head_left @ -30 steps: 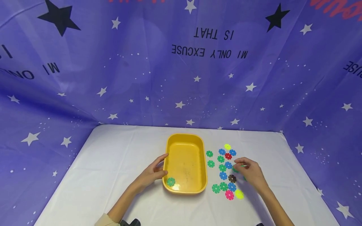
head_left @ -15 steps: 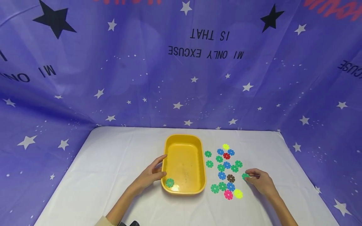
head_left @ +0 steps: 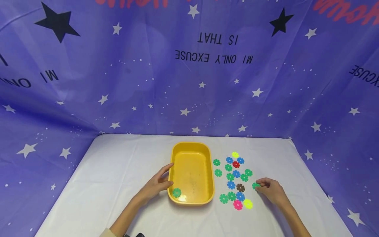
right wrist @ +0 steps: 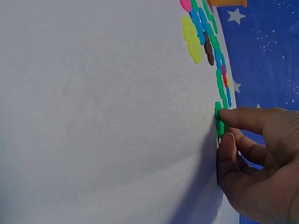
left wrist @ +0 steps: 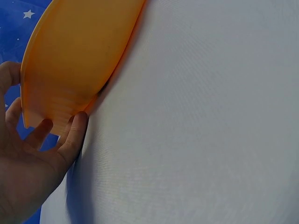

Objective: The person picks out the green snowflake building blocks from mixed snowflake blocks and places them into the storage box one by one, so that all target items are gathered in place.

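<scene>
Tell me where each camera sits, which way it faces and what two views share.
Head: worn on the head, facing forward and down at the yellow tray and discs; left hand, right hand and forearms show.
Left wrist: on that wrist, facing the tray's side; just the left hand shows.
Right wrist: on that wrist, facing a green disc, other discs beyond; just the right hand shows.
Shared: head and right wrist views both show that green disc.

White tablecloth (head_left: 124, 164) is lightly creased, bordered at back and both sides by blue-purple fabric (head_left: 165, 75). Fabric is printed with white stars (head_left: 185, 112), small white dots (head_left: 140, 60) and larger black stars (head_left: 58, 22) up high. Black lettering (head_left: 191, 56) is seen upside down, "EXCUSE" readable; red script (head_left: 350, 13) is partly cropped.
</scene>
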`<state>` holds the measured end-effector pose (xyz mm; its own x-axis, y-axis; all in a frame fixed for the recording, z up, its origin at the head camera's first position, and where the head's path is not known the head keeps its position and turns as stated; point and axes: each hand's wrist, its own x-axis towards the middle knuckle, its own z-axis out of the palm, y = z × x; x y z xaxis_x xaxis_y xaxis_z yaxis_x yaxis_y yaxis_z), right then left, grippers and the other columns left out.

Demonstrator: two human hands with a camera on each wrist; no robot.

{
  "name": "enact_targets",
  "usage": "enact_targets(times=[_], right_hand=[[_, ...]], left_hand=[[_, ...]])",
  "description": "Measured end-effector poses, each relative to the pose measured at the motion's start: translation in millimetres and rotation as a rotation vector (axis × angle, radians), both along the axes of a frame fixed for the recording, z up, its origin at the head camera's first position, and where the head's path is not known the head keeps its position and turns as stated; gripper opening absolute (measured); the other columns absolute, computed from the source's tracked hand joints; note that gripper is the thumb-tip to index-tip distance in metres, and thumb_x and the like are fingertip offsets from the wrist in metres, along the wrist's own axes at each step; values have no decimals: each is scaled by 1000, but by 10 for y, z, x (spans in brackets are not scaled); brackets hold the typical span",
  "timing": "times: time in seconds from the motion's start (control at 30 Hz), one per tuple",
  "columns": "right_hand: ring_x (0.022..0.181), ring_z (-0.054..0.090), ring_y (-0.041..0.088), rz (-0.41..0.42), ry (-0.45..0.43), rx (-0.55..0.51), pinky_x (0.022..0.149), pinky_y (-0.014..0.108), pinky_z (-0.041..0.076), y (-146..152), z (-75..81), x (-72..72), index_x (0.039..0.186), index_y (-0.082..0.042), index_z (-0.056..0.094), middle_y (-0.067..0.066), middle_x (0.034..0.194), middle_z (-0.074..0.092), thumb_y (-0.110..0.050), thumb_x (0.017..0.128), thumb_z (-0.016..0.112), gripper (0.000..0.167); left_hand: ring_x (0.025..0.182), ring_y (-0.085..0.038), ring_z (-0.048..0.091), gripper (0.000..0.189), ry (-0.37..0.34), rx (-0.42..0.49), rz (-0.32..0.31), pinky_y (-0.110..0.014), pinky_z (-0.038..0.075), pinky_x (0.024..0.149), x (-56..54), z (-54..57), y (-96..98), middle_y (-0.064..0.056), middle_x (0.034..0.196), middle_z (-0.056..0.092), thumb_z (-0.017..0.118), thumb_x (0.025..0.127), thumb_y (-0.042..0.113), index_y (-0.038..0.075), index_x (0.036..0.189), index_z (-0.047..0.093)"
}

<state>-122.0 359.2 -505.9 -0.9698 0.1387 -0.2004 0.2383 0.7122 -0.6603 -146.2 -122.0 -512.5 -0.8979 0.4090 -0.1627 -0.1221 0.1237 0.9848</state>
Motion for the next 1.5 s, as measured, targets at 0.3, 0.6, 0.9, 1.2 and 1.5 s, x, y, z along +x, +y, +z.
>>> enact_targets(times=[0.3, 0.6, 0.9, 1.2, 1.5], right_hand=[[75, 51, 18, 35, -6, -76, 66, 30, 42, -16, 56, 11, 104, 0, 61, 2, 78, 54, -11, 87, 73, 23], [71, 62, 21, 53, 85, -227, 62, 30, 53, -280, 217, 41, 113, 1, 67, 10, 84, 69, -6, 92, 69, 22], [84, 68, 39, 130, 175, -471, 75, 32, 59, -1003, 496, -18, 114, 6, 65, 19, 92, 68, -2, 93, 66, 22], [85, 66, 42, 259, 145, -624, 77, 40, 59, -1725, 594, -102, 111, 6, 66, 16, 92, 68, 1, 92, 67, 20], [79, 68, 39, 394, 119, -660, 75, 42, 59, -2186, 510, -194, 110, 9, 66, 17, 87, 70, 0, 92, 67, 20]], left_hand=[[123, -30, 55, 74, -6, -6, 2, -42, 49, 96, -6, -5, 1, -14, 162, 23, 68, 92, 19, 22, 157, 33], [122, -30, 55, 74, 4, -3, -4, -41, 50, 95, 2, -12, -6, -14, 162, 23, 67, 92, 18, 21, 157, 32], [122, -30, 54, 75, 10, 7, -3, -39, 51, 94, 5, -16, -17, -16, 162, 23, 68, 92, 19, 22, 157, 32], [124, -32, 53, 76, 10, 0, -8, -41, 50, 95, 12, -8, -8, -16, 162, 23, 68, 91, 20, 22, 158, 32], [120, -30, 56, 75, 9, 20, -11, -40, 50, 94, 10, -2, -4, -15, 162, 23, 68, 92, 18, 22, 157, 32]])
